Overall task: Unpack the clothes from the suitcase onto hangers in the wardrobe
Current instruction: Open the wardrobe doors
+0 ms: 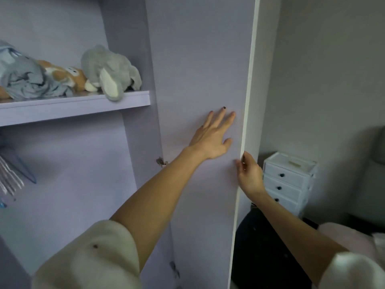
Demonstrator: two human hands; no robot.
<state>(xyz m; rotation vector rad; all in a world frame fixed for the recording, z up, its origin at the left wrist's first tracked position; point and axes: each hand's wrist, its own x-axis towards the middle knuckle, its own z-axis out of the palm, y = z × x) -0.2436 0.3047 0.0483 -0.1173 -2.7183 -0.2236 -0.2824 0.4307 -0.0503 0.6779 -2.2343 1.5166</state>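
Note:
The lilac wardrobe door (198, 59) stands open in the middle of the view. My left hand (214, 136) lies flat on the door's inner face with its fingers spread and straight. My right hand (249, 174) grips the door's white outer edge (250, 90), fingers curled round it. At the far left edge, below the shelf, several clear and blue hangers (11, 176) hang inside the wardrobe. No suitcase is in view.
A wardrobe shelf (73, 105) holds a grey plush toy (110, 71), a brown plush toy (66, 76) and crumpled blue cloth (23, 78). A small white drawer unit (289, 180) stands behind the door at right. A dark object (262, 236) lies low beside it.

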